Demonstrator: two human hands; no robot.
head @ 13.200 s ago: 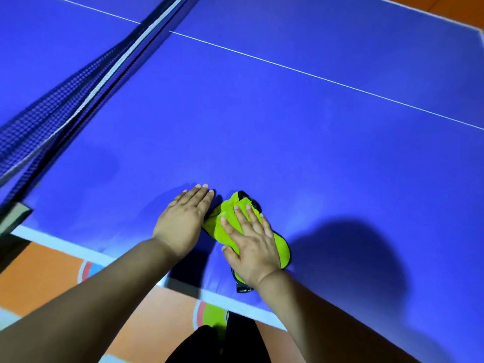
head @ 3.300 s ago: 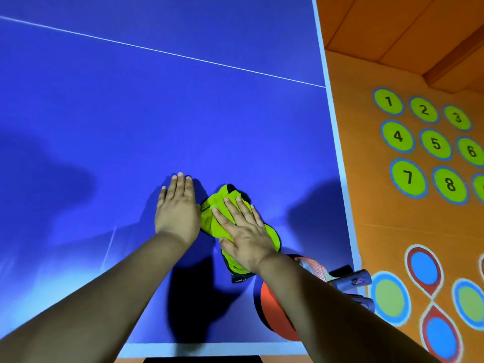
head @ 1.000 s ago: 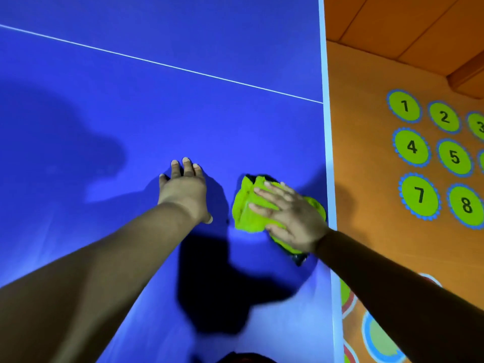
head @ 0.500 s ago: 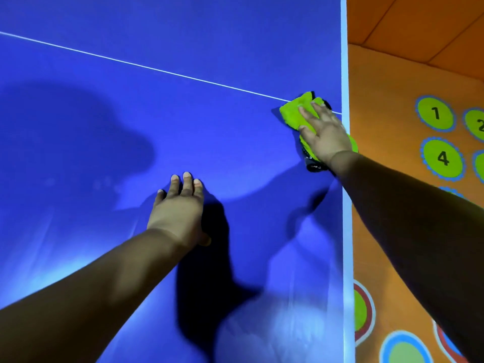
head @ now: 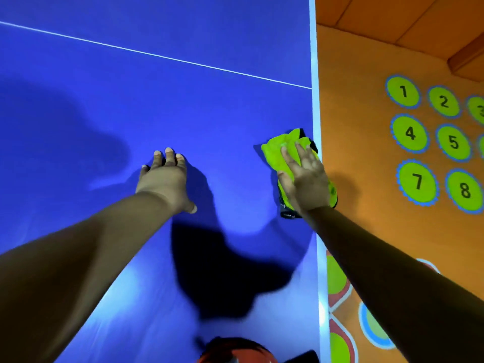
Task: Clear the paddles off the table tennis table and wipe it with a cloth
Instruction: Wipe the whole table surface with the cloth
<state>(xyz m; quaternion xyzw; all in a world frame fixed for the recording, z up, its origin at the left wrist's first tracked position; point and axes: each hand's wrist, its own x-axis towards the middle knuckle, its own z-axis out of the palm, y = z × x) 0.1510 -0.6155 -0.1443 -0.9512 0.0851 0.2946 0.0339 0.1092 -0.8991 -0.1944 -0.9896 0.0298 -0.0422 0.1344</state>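
Note:
The blue table tennis table fills most of the view. My right hand presses flat on a lime-green cloth with a black edge, right at the table's white right border. My left hand rests palm down on the bare blue surface in the middle, fingers together, holding nothing. A red paddle with a dark handle shows at the bottom edge of the frame, near the table's right corner; most of it is cut off.
A white centre line crosses the table beyond my hands. Right of the table lies an orange floor with green numbered circles and coloured rings. A wooden step rises at the top right.
My right hand has dragged the cloth back toward me along the table's right edge, from the white line to level with my left hand. The left hand stays planted.

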